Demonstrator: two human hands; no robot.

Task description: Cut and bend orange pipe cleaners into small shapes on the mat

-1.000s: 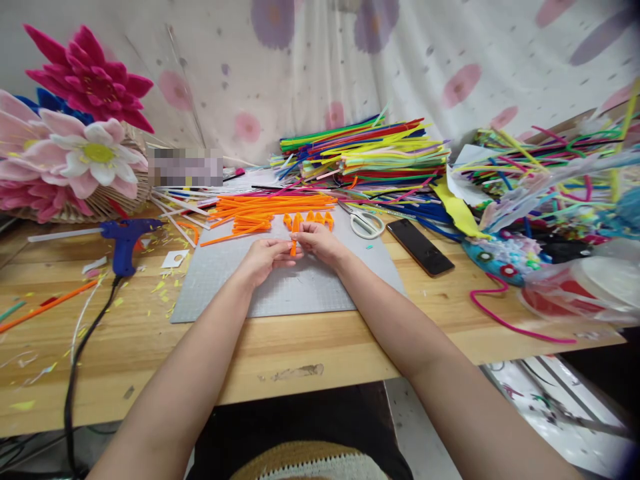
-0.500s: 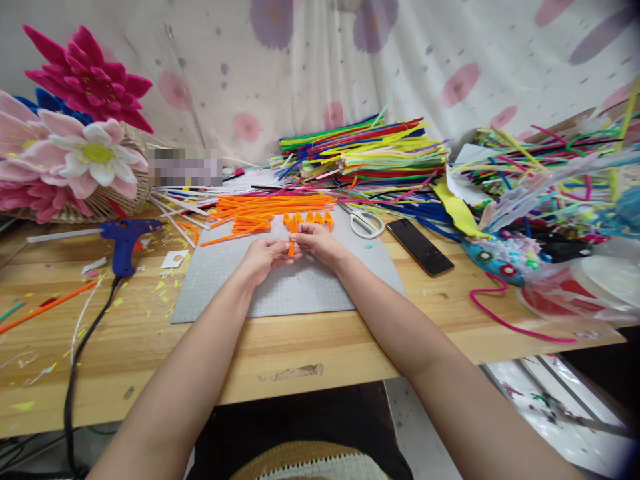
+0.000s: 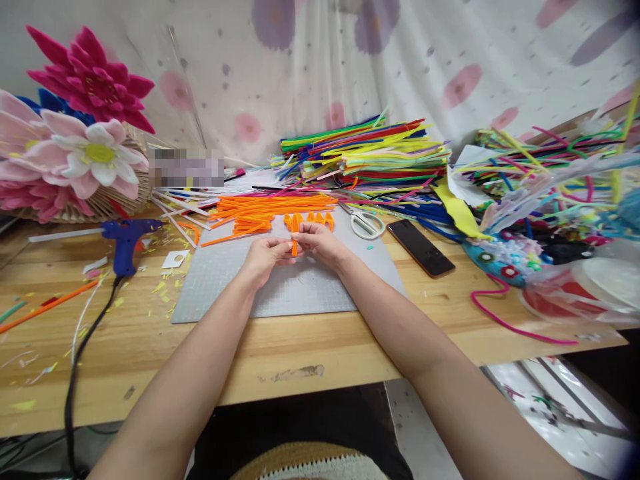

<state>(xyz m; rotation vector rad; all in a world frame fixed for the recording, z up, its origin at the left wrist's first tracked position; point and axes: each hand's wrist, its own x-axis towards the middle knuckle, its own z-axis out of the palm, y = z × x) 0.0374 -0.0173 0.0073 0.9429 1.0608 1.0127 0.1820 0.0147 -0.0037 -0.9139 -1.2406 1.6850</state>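
Over the grey cutting mat (image 3: 215, 287), my left hand (image 3: 267, 259) and my right hand (image 3: 320, 241) meet, both with fingers closed on one small folded piece of orange pipe cleaner (image 3: 295, 245). It stands roughly upright between my fingertips, partly hidden by them. Just beyond my hands, several shaped orange pieces (image 3: 320, 219) sit in a row on the mat. Left of that row lies a stack of short orange pipe cleaners (image 3: 251, 223), with a bundle of long orange pipe cleaners (image 3: 275, 203) behind it.
Scissors (image 3: 367, 223) and a phone (image 3: 421, 248) lie to the right. A blue glue gun (image 3: 123, 243) with a black cord rests at left among yellow scraps. Coloured pipe cleaners (image 3: 365, 153) are heaped at the back. Felt-like flowers (image 3: 97, 153) stand at far left.
My hands stay nearly in place, still on the orange piece, with only slight finger movement. The whole view has shifted a little.
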